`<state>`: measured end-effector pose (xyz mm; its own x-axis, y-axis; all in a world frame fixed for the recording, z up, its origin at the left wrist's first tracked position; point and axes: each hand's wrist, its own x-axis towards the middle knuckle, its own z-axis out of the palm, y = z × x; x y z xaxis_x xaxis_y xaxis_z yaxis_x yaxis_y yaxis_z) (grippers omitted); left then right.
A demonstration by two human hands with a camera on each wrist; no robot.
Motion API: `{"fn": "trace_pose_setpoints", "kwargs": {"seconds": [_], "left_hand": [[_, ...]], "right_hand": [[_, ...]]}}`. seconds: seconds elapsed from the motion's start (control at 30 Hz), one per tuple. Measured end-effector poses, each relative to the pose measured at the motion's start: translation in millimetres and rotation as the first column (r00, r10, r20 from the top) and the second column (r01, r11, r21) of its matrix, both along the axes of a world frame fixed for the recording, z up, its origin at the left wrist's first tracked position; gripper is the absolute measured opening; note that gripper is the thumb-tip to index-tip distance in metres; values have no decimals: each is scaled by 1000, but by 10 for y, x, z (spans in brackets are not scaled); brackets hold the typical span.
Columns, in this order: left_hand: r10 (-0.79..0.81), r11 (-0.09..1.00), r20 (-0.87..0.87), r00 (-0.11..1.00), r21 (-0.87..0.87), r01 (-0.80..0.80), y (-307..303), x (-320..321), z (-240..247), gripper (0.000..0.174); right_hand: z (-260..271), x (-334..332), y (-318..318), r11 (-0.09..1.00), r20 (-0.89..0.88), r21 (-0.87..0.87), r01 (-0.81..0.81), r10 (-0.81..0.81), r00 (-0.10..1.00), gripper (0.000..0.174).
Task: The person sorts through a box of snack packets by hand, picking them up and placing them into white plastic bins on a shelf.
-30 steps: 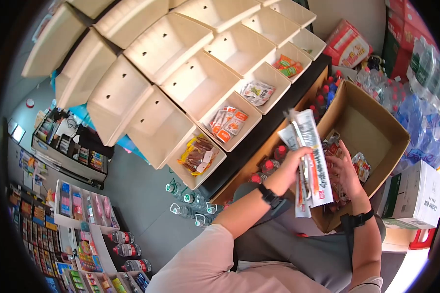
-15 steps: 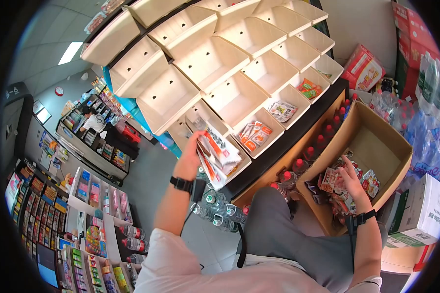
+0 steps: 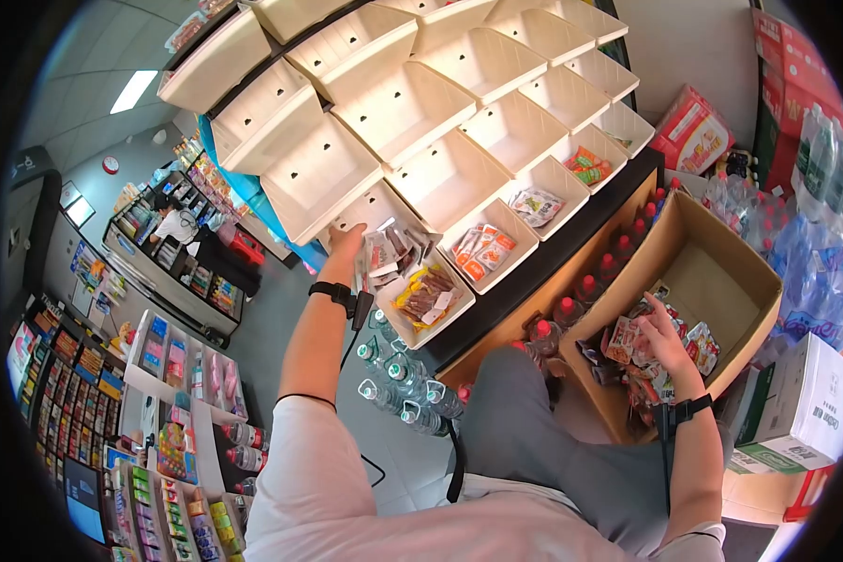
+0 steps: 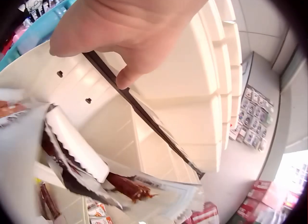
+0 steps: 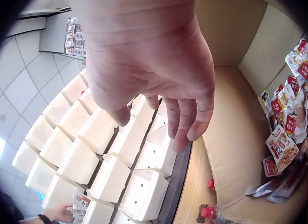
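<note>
On a shop rack [image 3: 553, 266], snack packets [image 3: 392, 253] are lying in a pale bin [image 3: 373, 206], the left hand [image 3: 346, 242] is hovering beside them, fingers loose and holding nothing, and the right hand [image 3: 663, 339] is hanging relaxed over sachets [image 3: 622, 343] in a cardboard box [image 3: 731, 248].

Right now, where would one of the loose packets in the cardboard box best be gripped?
Pinch a top packet by a free edge, probably from above: it looks flat, lies on a loose heap, and the cardboard box is open on top.
</note>
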<state>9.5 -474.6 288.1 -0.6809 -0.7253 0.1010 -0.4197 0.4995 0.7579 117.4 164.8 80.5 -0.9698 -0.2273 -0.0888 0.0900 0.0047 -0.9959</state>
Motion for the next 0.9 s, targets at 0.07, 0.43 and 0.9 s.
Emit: {"fn": "trace_pose_setpoints", "kwargs": {"seconds": [0.07,0.43,0.9], "left_hand": [[-248,968,35,968,-20,248,388,241,154,90],[-641,446,455,618,-434,782,1501,782,-61,68],[-317,557,529,787,-568,606,1273,1260,-72,100]], "right_hand": [[-97,-37,28,999,-19,38,-20,21,1000,63],[-99,3,19,994,-23,111,1,2,1000,62],[-118,15,117,982,-85,185,31,-16,996,61]]}}
